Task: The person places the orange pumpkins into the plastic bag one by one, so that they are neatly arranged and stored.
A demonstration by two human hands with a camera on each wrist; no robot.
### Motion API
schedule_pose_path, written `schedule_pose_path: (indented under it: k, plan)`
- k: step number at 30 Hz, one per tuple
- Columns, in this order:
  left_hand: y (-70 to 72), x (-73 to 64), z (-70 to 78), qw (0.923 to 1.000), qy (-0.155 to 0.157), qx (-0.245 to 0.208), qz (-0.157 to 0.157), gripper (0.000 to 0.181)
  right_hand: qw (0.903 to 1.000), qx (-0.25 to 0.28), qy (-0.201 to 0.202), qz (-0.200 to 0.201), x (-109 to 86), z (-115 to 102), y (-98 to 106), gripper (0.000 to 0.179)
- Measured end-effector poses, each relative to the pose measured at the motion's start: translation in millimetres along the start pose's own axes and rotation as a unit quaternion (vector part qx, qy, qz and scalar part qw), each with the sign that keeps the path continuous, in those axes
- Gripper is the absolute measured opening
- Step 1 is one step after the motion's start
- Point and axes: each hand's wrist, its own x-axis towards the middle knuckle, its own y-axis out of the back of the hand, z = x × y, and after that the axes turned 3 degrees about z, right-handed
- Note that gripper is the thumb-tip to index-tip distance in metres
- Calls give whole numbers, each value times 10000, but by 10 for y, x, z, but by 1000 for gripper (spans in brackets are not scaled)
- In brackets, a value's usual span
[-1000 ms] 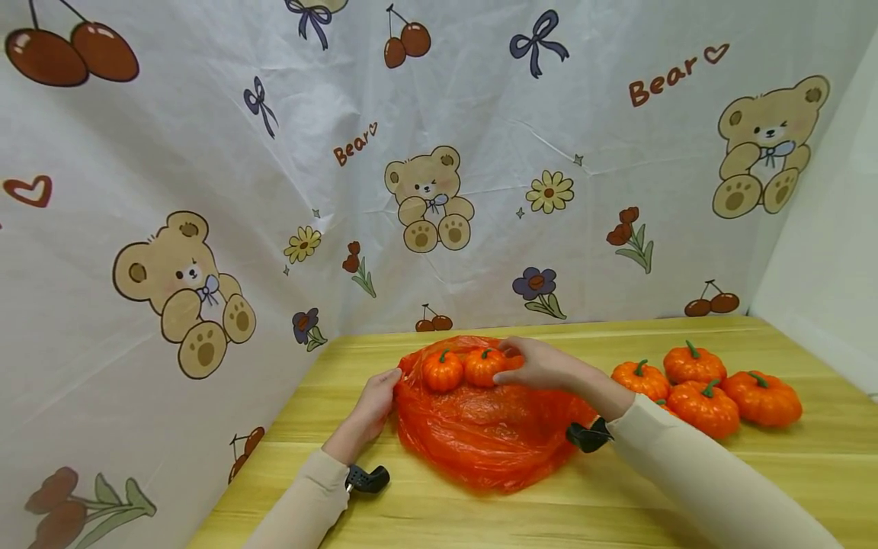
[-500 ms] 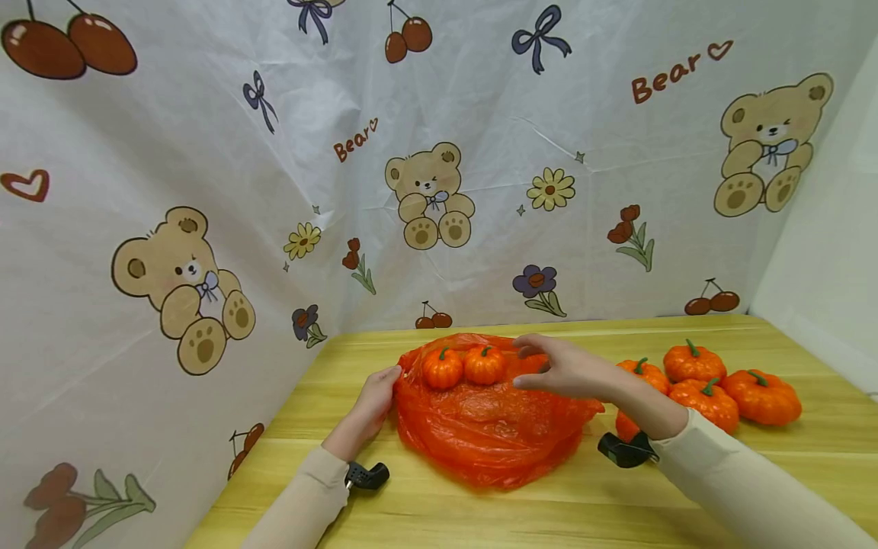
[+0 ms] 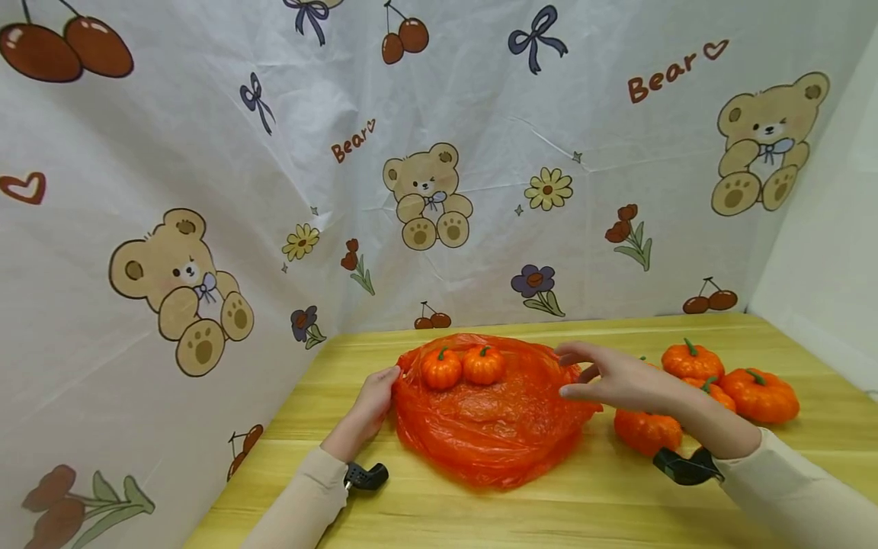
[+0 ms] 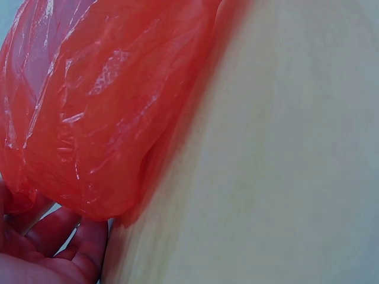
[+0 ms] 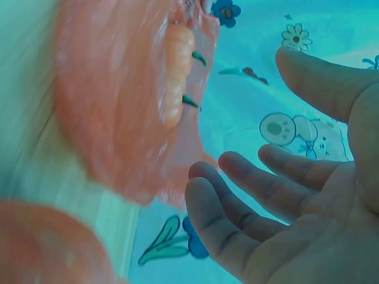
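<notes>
A crumpled red plastic bag (image 3: 487, 450) lies mouth-up on the table. Two small orange pumpkins with green stems, a left one (image 3: 441, 370) and a right one (image 3: 484, 366), sit side by side in its mouth. My left hand (image 3: 373, 400) pinches the bag's left rim; in the left wrist view its curled fingers (image 4: 89, 248) are at the bag's edge. Beyond the bag's right side my right hand (image 3: 620, 380) hovers, fingers spread and nothing in them. The right wrist view shows that hand (image 5: 296, 207) with its bare palm, and the bag (image 5: 112, 106) beyond.
Several larger pumpkins (image 3: 761, 396) are grouped on the table's right side, one (image 3: 648, 433) nearer the bag and partly under my right arm. A printed bear cloth (image 3: 480, 114) hangs behind and to the left of the wooden table (image 3: 549, 511). A white wall stands at right.
My right hand has let go of the right small pumpkin and moved right, away from the bag toward the larger pumpkins. My left hand stays on the bag's rim.
</notes>
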Motion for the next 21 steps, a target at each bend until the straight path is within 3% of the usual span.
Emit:
schedule_pose_path:
  k: [7,21]
  plan:
    - [1,13,-3,10000,22,-75,-17,52,9988,-338,257,238,-218,169,165,69]
    - [7,-10,28,10000,55,-48,-19,52,9983,-395,322,274,-454,559,436,66]
